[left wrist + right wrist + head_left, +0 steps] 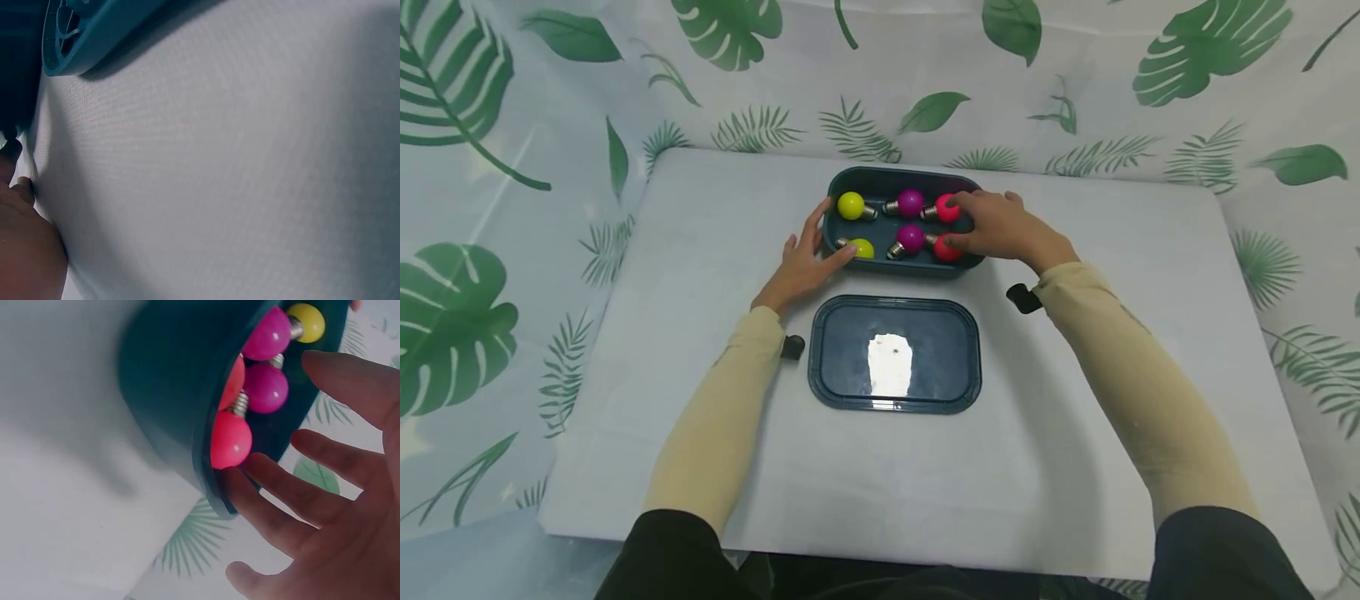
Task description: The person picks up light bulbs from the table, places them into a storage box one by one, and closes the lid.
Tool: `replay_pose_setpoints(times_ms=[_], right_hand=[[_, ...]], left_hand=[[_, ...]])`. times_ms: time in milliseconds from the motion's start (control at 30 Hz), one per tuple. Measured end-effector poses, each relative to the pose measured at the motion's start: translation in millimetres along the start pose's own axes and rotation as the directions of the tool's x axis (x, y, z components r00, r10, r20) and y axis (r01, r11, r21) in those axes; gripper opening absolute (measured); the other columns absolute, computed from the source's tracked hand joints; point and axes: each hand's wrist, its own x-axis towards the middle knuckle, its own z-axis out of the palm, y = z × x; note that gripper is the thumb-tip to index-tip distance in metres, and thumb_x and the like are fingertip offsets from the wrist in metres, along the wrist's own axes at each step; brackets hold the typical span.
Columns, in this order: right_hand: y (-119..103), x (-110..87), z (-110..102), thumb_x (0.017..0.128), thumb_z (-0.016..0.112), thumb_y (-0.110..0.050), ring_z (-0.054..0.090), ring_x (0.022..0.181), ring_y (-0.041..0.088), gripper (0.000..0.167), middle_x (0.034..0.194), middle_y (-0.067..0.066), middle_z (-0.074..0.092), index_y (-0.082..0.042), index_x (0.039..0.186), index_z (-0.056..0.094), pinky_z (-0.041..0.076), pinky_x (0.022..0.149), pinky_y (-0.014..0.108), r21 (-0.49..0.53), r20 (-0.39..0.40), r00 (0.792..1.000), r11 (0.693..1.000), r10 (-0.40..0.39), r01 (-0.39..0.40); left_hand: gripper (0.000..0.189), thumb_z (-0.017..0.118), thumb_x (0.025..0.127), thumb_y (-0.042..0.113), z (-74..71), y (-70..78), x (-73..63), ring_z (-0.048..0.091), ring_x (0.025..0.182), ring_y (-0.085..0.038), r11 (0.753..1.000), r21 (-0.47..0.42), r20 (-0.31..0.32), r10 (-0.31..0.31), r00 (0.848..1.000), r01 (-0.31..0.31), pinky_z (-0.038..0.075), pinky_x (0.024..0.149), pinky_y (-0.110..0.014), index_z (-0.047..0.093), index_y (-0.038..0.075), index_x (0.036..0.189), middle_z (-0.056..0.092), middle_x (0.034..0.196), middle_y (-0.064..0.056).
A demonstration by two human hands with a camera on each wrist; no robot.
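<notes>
A dark blue plastic box (pixel 902 268) holds several round light bulbs with metal screw bases. On its left are two yellow bulbs (pixel 851 206), in the middle two purple bulbs (pixel 912 202), on the right two pinkish-red bulbs (pixel 231 440). My left hand (pixel 803 265) holds the box's front left corner, fingers along the end and thumb over the front rim. From the right end, my right hand (pixel 1009 227) reaches in with spread fingers. Its fingertips (pixel 234 478) lie right at a red bulb, and in the head view its thumb overlaps the front red bulb.
The dark blue lid (pixel 925 400) lies flat on the white table (pixel 880 483), just in front of the box. A leaf-print curtain (pixel 1090 50) hangs behind and beside the table. Small black wrist cameras (pixel 1022 298) sit on the sleeves.
</notes>
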Motion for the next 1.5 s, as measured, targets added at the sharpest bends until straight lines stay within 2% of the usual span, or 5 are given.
replay_pose_setpoints(times_ms=[433, 800, 967, 1167, 1500], right_hand=[[-0.6, -37.6, 9.9, 0.102, 0.073, -0.030, 0.038, 0.147, 0.052, 0.075, 0.162, 0.029, 0.039, -0.003, 0.163, 0.040, 0.029, 0.121, 0.071, 0.135, -0.171, 0.985, 0.991, 0.019, 0.004], [2.1, -91.4, 41.1, 0.096, 0.082, -0.025, 0.042, 0.145, 0.046, 0.088, 0.170, 0.021, 0.025, -0.007, 0.167, 0.033, 0.038, 0.117, 0.069, 0.252, -0.363, 0.931, 0.967, 0.047, 0.049], [8.2, -116.9, 67.9, 0.091, 0.088, -0.022, 0.045, 0.144, 0.045, 0.094, 0.170, 0.022, 0.024, -0.007, 0.166, 0.034, 0.040, 0.114, 0.070, 0.281, -0.420, 0.906, 0.956, 0.043, 0.085], [13.1, -138.8, 103.4, 0.088, 0.091, -0.028, 0.033, 0.150, 0.053, 0.106, 0.174, 0.021, 0.015, -0.012, 0.170, 0.026, 0.033, 0.113, 0.078, 0.319, -0.352, 0.934, 0.946, 0.067, 0.052], [14.7, -159.3, 144.0, 0.082, 0.096, -0.037, 0.025, 0.151, 0.059, 0.120, 0.176, 0.021, 0.010, -0.013, 0.171, 0.021, 0.028, 0.113, 0.082, 0.371, -0.240, 0.968, 0.928, 0.068, 0.027]], left_hand=[[0.107, 0.065, 0.094, 0.071, -1.0, -5.7, -4.6, 0.009, 0.164, -0.021, 0.996, -0.075, -0.064, -0.056, 0.996, 0.051, -0.003, 0.131, -0.051, 0.001, 0.037, 0.173, 0.029, 0.173, -0.009], [0.095, 0.060, 0.102, 0.059, 0.3, -16.7, -17.6, 0.024, 0.160, -0.015, 0.997, -0.082, -0.121, 0.001, 0.993, -0.011, 0.003, 0.132, -0.050, 0.003, 0.033, 0.174, 0.029, 0.175, -0.006], [0.090, 0.061, 0.107, 0.045, 0.3, -17.1, -35.0, 0.016, 0.163, -0.019, 0.997, -0.077, -0.099, 0.008, 0.995, -0.015, 0.009, 0.131, -0.056, 0.002, 0.030, 0.174, 0.025, 0.176, -0.006], [0.088, 0.060, 0.109, 0.039, 1.2, -16.3, -54.9, 0.004, 0.165, -0.023, 0.999, -0.002, -0.020, -0.032, 0.999, 0.032, 0.009, 0.130, -0.061, -0.001, 0.037, 0.173, 0.025, 0.176, -0.004], [0.093, 0.065, 0.107, 0.036, -2.1, -8.5, -88.0, 0.015, 0.163, -0.031, 0.997, 0.075, 0.133, -0.001, 0.991, -0.009, 0.011, 0.130, -0.061, 0.000, 0.030, 0.173, 0.023, 0.176, -0.009]])
